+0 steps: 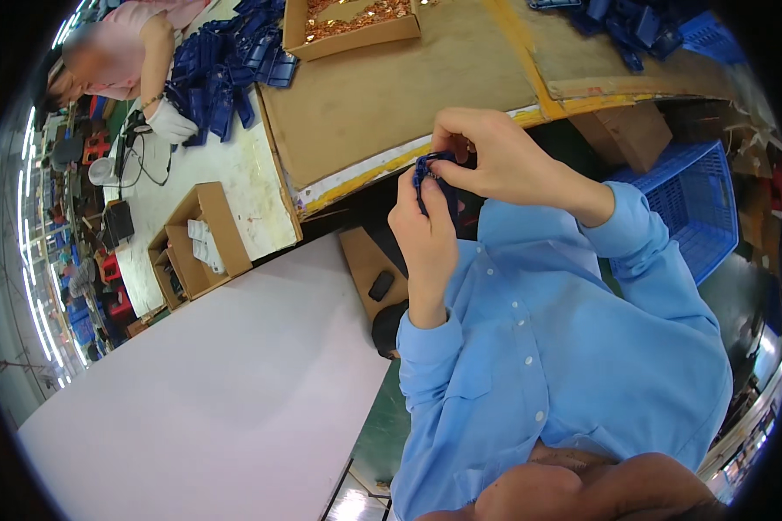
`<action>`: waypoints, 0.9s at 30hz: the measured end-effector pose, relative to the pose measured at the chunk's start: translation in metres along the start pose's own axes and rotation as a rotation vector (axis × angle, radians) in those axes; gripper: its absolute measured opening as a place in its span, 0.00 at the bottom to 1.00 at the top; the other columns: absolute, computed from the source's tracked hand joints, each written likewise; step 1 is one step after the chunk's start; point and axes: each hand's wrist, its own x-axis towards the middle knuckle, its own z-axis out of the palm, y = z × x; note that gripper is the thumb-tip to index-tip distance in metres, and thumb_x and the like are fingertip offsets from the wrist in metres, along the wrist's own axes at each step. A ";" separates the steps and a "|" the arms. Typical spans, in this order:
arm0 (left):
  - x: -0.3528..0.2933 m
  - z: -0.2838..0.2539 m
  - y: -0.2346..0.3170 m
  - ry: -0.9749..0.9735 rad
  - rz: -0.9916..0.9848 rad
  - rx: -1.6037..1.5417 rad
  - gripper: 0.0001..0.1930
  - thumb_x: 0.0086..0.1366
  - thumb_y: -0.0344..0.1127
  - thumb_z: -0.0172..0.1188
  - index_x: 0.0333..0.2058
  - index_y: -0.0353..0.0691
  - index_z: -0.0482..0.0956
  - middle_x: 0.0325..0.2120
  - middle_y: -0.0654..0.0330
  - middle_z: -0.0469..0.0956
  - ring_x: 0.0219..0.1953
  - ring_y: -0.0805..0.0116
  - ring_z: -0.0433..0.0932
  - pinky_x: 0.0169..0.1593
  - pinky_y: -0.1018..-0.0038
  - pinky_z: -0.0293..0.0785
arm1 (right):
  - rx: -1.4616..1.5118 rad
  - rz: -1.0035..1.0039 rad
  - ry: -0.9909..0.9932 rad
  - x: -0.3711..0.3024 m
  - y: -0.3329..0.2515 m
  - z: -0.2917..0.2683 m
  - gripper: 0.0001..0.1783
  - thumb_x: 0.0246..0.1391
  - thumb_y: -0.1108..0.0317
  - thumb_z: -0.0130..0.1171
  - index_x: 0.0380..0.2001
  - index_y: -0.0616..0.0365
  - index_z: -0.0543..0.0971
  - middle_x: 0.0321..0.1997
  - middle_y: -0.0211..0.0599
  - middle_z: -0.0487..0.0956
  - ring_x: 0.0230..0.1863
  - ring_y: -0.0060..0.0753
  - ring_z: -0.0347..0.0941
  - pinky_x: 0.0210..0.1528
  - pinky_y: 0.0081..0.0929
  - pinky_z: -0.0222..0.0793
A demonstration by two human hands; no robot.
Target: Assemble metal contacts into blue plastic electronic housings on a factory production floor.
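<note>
In front of my chest, at the near edge of the table, both hands meet on a small dark blue plastic part (420, 179). My left hand (426, 227) grips it from below, thumb and fingers closed round it. From above, my right hand (495, 158) pinches its upper end between thumb and bent fingers. The fingers cover much of the part, and its inner side is too small to make out. Beyond my hands is the brown-covered tabletop (391, 104). On it, farther away, a shallow cardboard box (356, 43) holds many small copper-coloured pieces.
Dark blue plastic parts (226, 65) are heaped at the far left, where a co-worker's white-gloved hand (172, 123) rests. More blue parts (626, 30) lie far right. A cardboard box (222, 221) stands left, a blue crate (682, 208) right, and a white board (217, 373) nearer.
</note>
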 end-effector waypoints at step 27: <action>-0.001 0.003 -0.007 -0.044 -0.066 0.008 0.10 0.71 0.32 0.49 0.43 0.31 0.75 0.26 0.63 0.77 0.23 0.78 0.74 0.28 0.81 0.72 | -0.085 -0.001 -0.047 -0.004 0.014 -0.004 0.12 0.44 0.68 0.64 0.28 0.60 0.72 0.25 0.41 0.76 0.27 0.45 0.73 0.28 0.38 0.67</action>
